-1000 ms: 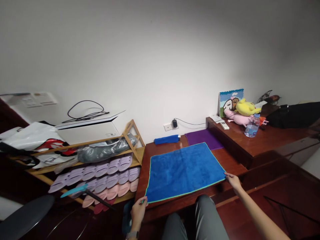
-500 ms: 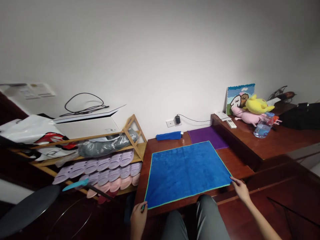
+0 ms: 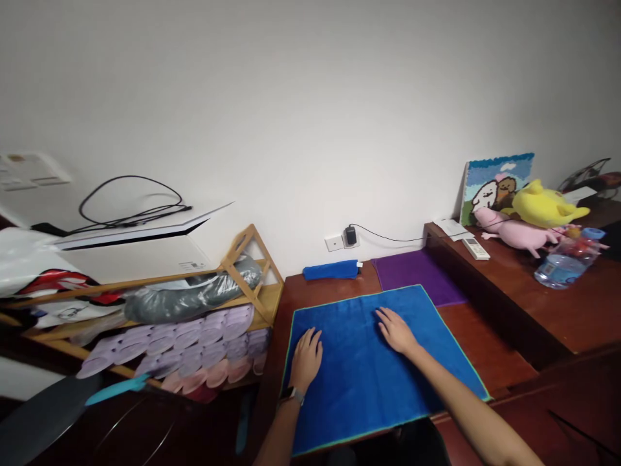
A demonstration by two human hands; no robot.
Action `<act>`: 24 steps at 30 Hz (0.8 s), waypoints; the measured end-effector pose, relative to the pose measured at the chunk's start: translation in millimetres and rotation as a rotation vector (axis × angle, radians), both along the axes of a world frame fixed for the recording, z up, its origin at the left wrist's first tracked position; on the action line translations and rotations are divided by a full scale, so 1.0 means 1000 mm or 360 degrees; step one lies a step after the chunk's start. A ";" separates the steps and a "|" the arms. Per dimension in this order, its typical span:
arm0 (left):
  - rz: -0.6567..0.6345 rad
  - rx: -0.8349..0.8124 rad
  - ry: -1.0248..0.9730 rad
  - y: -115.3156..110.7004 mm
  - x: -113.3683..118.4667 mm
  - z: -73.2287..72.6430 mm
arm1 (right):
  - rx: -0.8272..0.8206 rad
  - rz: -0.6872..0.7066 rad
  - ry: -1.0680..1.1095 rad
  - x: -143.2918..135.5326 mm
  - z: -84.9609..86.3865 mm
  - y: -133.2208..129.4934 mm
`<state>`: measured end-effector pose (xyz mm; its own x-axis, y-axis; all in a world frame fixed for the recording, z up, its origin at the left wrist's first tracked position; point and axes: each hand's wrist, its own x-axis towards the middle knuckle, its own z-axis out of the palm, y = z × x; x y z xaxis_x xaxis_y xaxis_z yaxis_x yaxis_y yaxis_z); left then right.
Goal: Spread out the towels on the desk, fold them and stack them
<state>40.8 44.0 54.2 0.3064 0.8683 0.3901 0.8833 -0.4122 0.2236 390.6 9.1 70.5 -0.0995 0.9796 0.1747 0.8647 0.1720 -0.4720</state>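
Note:
A blue towel [image 3: 354, 369] with a light green edge lies spread out on the dark red wooden table [image 3: 295, 288]. My left hand [image 3: 306, 359], with a watch [image 3: 292, 393] on its wrist, rests open on the towel's left part. Farther right, my right hand [image 3: 395, 330] lies on the towel with its fingers stretched out. Behind the towel, close to the wall, is a folded blue cloth [image 3: 332, 269]. A purple cloth [image 3: 420, 275] lies flat at the back right, next to the towel's far corner.
On the raised surface at right are a remote control [image 3: 476, 249], a water bottle [image 3: 565, 265], pink and yellow plush toys [image 3: 543, 206] and a dog picture [image 3: 499, 184]. A wooden rack [image 3: 274, 301] with lilac slippers [image 3: 213, 330] stands left. A charger [image 3: 350, 235] sits in the wall socket.
Both hands have let go of the towel's near corners and moved forward onto its surface, fingers now spread. The view has shifted slightly.

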 end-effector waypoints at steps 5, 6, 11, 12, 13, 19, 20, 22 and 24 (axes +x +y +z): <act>0.0074 -0.0073 0.0257 0.078 0.006 -0.017 | -0.0238 0.0215 -0.0111 -0.062 -0.010 0.079; 0.0127 -0.0114 0.0293 0.087 -0.001 -0.022 | -0.0253 0.0229 -0.0125 -0.065 -0.017 0.087; 0.0252 -0.0220 0.0327 0.100 -0.032 -0.042 | -0.0223 0.0082 -0.0269 -0.025 -0.044 0.105; 0.0244 -0.0214 0.0313 0.100 -0.034 -0.043 | -0.0225 0.0002 -0.0316 -0.008 -0.046 0.106; 0.0239 -0.0212 0.0300 0.099 -0.034 -0.043 | -0.0238 -0.0089 -0.0366 0.012 -0.047 0.106; 0.0298 -0.0256 0.0253 0.098 -0.029 -0.042 | -0.0379 -0.0563 -0.0522 0.125 -0.057 0.098; 0.0303 -0.0251 0.0249 0.099 -0.029 -0.043 | -0.0355 -0.0599 -0.0526 0.135 -0.059 0.096; 0.0312 -0.0227 0.0248 0.100 -0.030 -0.045 | -0.0307 -0.0652 -0.0525 0.143 -0.062 0.094; 0.0318 -0.0196 0.0261 0.100 -0.031 -0.047 | -0.0287 -0.0656 -0.0514 0.142 -0.062 0.093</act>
<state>9.6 144.0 6.8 0.1745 0.9557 0.2370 0.9728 -0.2046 0.1085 533.0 102.3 8.1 0.2779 0.9603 0.0249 0.9490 -0.2704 -0.1621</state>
